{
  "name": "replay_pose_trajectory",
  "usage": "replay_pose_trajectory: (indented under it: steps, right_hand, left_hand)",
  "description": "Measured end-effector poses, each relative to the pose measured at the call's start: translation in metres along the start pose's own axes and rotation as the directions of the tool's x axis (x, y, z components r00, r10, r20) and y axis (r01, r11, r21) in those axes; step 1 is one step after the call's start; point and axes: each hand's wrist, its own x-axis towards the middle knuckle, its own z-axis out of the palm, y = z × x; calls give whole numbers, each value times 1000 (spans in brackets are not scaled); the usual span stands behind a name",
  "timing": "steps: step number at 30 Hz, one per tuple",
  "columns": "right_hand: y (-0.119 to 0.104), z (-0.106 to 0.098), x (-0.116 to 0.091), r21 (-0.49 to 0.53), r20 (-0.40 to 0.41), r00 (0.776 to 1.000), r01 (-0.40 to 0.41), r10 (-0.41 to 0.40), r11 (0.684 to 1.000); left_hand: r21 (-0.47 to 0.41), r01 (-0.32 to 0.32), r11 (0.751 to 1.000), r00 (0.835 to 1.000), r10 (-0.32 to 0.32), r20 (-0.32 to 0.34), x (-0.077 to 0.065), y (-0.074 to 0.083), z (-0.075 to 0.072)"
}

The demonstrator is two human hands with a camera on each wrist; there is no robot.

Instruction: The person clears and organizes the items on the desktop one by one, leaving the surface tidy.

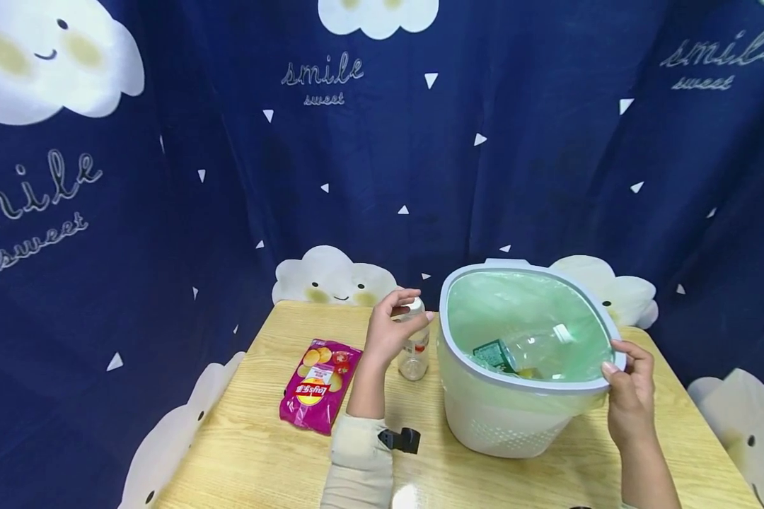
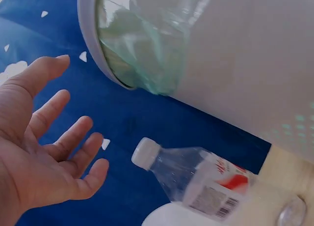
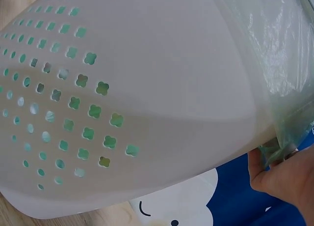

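A clear plastic bottle (image 1: 414, 364) with a white cap (image 2: 146, 153) and a red-and-white label stands upright on the table. My left hand (image 1: 391, 325) is beside the cap with its fingers spread; the left wrist view shows a gap between hand and bottle. To the bottle's right is a white trash bin (image 1: 506, 424) lined with a green plastic bag (image 1: 484, 304). My right hand (image 1: 633, 389) grips the bin's rim and liner at the right. Inside the bin lie another clear bottle (image 1: 537, 350) and a green package (image 1: 495, 355).
Left of my left arm, a purple chip bag (image 1: 321, 389) lies flat on the wooden table (image 1: 261, 452). A dark blue curtain (image 1: 369, 155) with clouds and white triangles hangs behind the table. A black strap (image 1: 401, 440) sits on the left sleeve.
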Motion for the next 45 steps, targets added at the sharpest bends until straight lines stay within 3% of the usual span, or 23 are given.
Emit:
replay_pose_trajectory:
  steps: [5, 12, 16, 27, 39, 45]
  right_hand:
    - [1, -2, 0, -3, 0, 1000, 3, -3, 1000]
    - [2, -3, 1, -10, -8, 1000, 8, -8, 1000]
    - [2, -4, 2, -21, -7, 1000, 19, -20, 1000]
    - [5, -6, 3, -34, 10, 998, 67, -66, 997]
    - [9, -1, 2, -30, -21, 996, 87, -88, 996]
    - [5, 1, -1, -183, -22, 996, 77, -82, 980]
  left_hand:
    - [-6, -32, 999, 995, 31, -90, -11, 6, 3]
    - [-13, 8, 1000, 968, -11, -253, -1, -65, 8]
    - [11, 41, 999, 954, -36, -298, 0, -81, 7]
    - [59, 171, 984, 948, -147, -282, 4, -114, 9]
    - [60, 157, 986, 952, -135, -276, 2, -135, 11]
    - [41, 193, 980, 944, -175, -278, 0, -144, 14]
